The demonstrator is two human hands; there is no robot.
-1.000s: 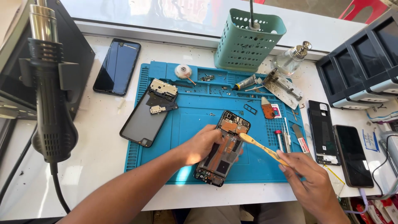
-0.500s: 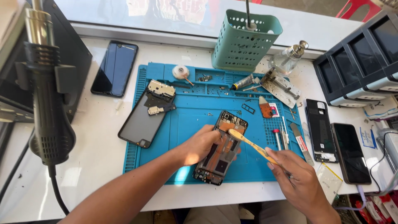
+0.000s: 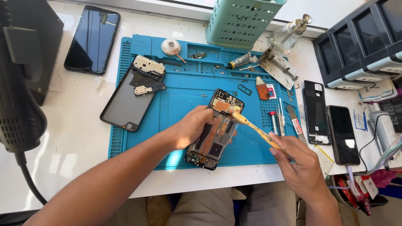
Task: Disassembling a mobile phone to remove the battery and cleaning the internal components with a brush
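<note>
- My left hand (image 3: 193, 127) grips the open phone (image 3: 215, 129), fingers closed around its left edge, flat on the blue mat (image 3: 184, 94).
- My right hand (image 3: 298, 161) pinches a yellow brush (image 3: 256, 130); its tip touches the phone's top.

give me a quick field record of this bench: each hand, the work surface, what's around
left hand: left hand steadies an opened phone
right hand: right hand holds a yellow-handled brush, its head on the phone's upper part
surface: blue repair mat on a white table
around: back cover, green basket, glass bottle, two phones at right
</note>
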